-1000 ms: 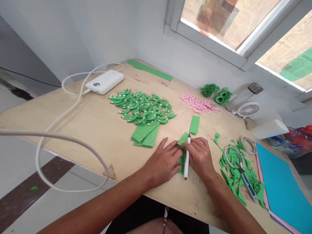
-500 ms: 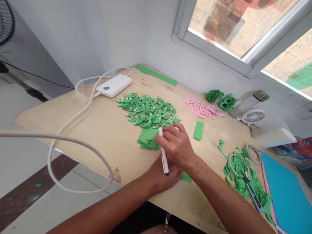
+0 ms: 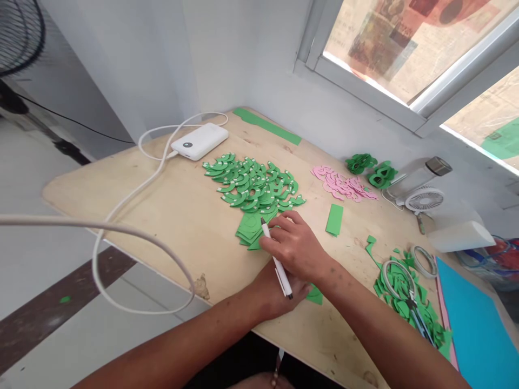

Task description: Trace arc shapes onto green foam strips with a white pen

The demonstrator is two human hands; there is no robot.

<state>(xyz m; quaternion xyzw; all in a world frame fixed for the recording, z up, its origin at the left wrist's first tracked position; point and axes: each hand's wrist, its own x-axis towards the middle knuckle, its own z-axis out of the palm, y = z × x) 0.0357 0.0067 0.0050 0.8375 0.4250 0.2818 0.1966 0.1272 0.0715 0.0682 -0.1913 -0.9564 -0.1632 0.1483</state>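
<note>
A white pen (image 3: 277, 260) is gripped in my right hand (image 3: 295, 242), its dark tip pointing up and left beside a small stack of green paper (image 3: 248, 229). Under the right hand lies my left hand (image 3: 275, 294), its fingers mostly hidden, with a piece of green paper (image 3: 315, 295) showing past it. Just beyond the stack is a heap of curved green paper pieces (image 3: 253, 183) with small white patches. A folded green strip (image 3: 334, 220) rests to the right of my right hand.
A white power bank (image 3: 200, 141) with a looping cable stands at the back left. Pink cutouts (image 3: 343, 183), a bottle (image 3: 417, 175) and a small fan (image 3: 424, 200) are at the back right. Scissors (image 3: 413, 305) lie on green scraps (image 3: 399, 283) beside blue sheets (image 3: 478, 324).
The view has shifted slightly, so the table items appear a little farther right. The pen has tilted more, its rear end swinging right; my right hand still holds it.
</note>
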